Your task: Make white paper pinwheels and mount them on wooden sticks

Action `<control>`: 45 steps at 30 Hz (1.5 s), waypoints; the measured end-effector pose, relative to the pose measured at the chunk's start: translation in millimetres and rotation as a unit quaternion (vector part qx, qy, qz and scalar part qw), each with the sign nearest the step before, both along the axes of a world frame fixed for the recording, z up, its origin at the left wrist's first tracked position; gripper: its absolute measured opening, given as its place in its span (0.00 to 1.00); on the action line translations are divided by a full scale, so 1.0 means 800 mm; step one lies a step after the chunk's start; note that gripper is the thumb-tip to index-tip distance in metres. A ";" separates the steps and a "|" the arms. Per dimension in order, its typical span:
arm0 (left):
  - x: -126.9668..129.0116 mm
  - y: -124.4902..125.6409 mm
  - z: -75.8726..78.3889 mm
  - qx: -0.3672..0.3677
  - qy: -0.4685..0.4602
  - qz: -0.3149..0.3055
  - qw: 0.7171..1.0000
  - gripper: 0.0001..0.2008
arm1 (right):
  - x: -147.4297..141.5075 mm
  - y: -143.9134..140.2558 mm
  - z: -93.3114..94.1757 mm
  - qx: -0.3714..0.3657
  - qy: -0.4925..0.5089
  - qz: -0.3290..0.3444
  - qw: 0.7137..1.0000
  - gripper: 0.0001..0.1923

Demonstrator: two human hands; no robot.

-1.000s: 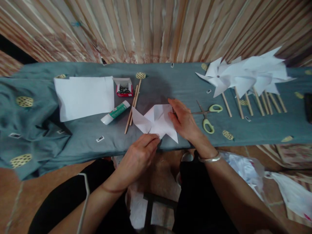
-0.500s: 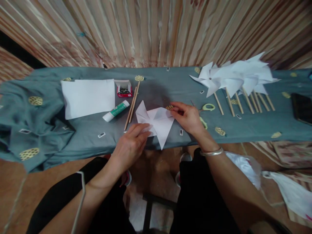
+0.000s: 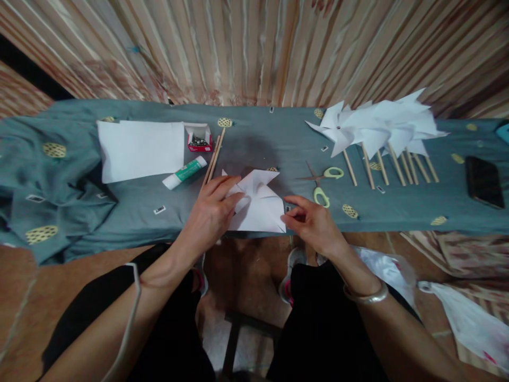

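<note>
A white paper pinwheel (image 3: 260,209) without a stick lies near the table's front edge, some blades folded in and its lower right part flat. My left hand (image 3: 212,209) is closed on its left side, thumb and fingers near the middle folds. At the right edge of the paper, my right hand (image 3: 312,220) has its thumb and curled fingers closed on the border. Green-handled scissors (image 3: 318,183) lie open just beyond that hand. Wooden sticks (image 3: 213,156) rest behind my left hand, which covers their lower ends.
A glue stick (image 3: 185,172), a stack of white paper (image 3: 143,148) and a small red box (image 3: 199,139) of metal pieces lie to the left. Several finished pinwheels (image 3: 377,127) on sticks lie at the right, with a black phone (image 3: 484,181) beyond. A pleated curtain (image 3: 238,53) hangs behind.
The pinwheel has turned, and its flat part now faces the front right. My right hand has moved down along its right side, uncovering the scissors. The view has shifted slightly.
</note>
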State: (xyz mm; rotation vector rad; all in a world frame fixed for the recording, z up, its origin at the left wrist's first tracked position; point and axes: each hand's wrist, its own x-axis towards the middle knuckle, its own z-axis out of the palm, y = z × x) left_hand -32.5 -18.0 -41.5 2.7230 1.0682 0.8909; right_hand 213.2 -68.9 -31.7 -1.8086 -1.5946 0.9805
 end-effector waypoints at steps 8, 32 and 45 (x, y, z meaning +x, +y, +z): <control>0.024 -0.036 0.010 -0.033 0.031 -0.050 0.998 0.13 | -0.013 -0.008 -0.007 -0.001 0.052 -0.061 0.997 0.17; 0.022 -0.055 -0.001 -0.046 0.064 -0.050 0.996 0.11 | -0.028 -0.003 -0.003 0.221 -0.062 0.104 0.968 0.05; 0.019 -0.060 0.008 -0.065 0.060 -0.064 0.994 0.13 | -0.046 0.014 -0.016 0.228 -0.127 0.079 0.962 0.05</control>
